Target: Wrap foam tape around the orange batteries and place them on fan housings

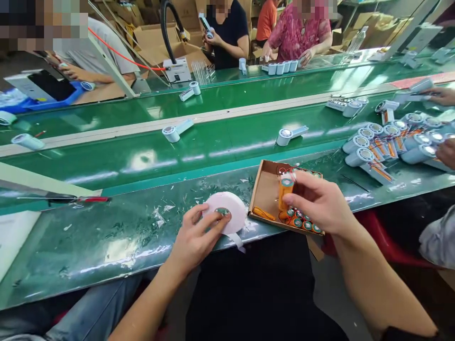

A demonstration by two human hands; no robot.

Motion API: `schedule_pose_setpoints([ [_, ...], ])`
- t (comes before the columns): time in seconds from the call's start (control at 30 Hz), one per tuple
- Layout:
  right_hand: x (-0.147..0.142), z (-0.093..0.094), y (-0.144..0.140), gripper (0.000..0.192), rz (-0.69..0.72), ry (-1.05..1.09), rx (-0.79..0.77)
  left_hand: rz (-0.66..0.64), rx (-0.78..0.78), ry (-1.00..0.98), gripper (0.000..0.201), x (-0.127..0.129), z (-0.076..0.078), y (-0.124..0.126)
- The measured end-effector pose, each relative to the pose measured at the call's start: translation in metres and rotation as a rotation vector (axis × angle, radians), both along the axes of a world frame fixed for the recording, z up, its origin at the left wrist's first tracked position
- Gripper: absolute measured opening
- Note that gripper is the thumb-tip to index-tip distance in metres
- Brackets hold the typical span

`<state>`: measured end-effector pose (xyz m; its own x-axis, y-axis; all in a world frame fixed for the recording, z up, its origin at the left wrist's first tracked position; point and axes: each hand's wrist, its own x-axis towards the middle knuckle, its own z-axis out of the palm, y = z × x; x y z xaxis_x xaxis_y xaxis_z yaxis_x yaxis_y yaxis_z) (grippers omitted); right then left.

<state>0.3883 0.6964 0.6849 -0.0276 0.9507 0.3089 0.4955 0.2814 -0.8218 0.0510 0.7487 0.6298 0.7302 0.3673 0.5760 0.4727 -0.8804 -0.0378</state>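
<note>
My left hand [199, 237] is closed around one side of a white roll of tape [232, 208], with fingertips in its central hole. A loose strip of tape hangs over the bench's front edge. Between the thumb and fingers of my right hand [320, 199] is an orange cylindrical battery [285, 192] with a greenish end, held upright. Below it sits a shallow cardboard box [261, 182] holding several more orange batteries with thin red wires. One battery [263, 213] lies on its side at the box's near left corner.
Many pale blue fan-like housings [366, 156] crowd the bench at right, beside a co-worker's hand [446, 152]. A green conveyor [227, 142] runs behind, carrying a few housings. A red-handled tool [95, 199] lies at left. Co-workers sit across the line.
</note>
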Motion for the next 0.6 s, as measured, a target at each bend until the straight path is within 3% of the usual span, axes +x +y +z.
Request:
schedule_pose_setpoints([
  [0.07, -0.008, 0.011, -0.011, 0.022, -0.013, -0.087, 0.043, -0.108, 0.041, 0.078, 0.045, 0.01, 0.018, 0.002],
  [0.17, -0.01, 0.023, -0.008, 0.024, 0.105, -0.233, 0.031, -0.281, 0.076, 0.251, 0.043, 0.026, 0.048, 0.012],
  [0.23, -0.008, 0.02, -0.005, 0.025, 0.156, -0.231, -0.027, -0.361, 0.077, 0.353, 0.045, 0.036, 0.066, 0.018],
  [0.3, -0.013, 0.006, -0.008, 0.023, 0.097, -0.078, -0.077, -0.372, 0.064, 0.382, 0.046, 0.045, 0.077, 0.018],
  [0.4, -0.042, -0.028, -0.021, 0.037, -0.223, 0.437, -0.021, -0.288, 0.079, 0.276, 0.04, 0.056, 0.075, 0.006],
  [0.5, -0.079, -0.053, -0.036, 0.048, -0.528, 0.906, 0.12, -0.142, 0.075, 0.113, 0.038, 0.07, 0.059, -0.015],
  [0.6, -0.078, -0.049, -0.044, 0.049, -0.492, 1.03, 0.079, -0.131, -0.027, 0.006, 0.043, 0.086, 0.042, -0.038],
])
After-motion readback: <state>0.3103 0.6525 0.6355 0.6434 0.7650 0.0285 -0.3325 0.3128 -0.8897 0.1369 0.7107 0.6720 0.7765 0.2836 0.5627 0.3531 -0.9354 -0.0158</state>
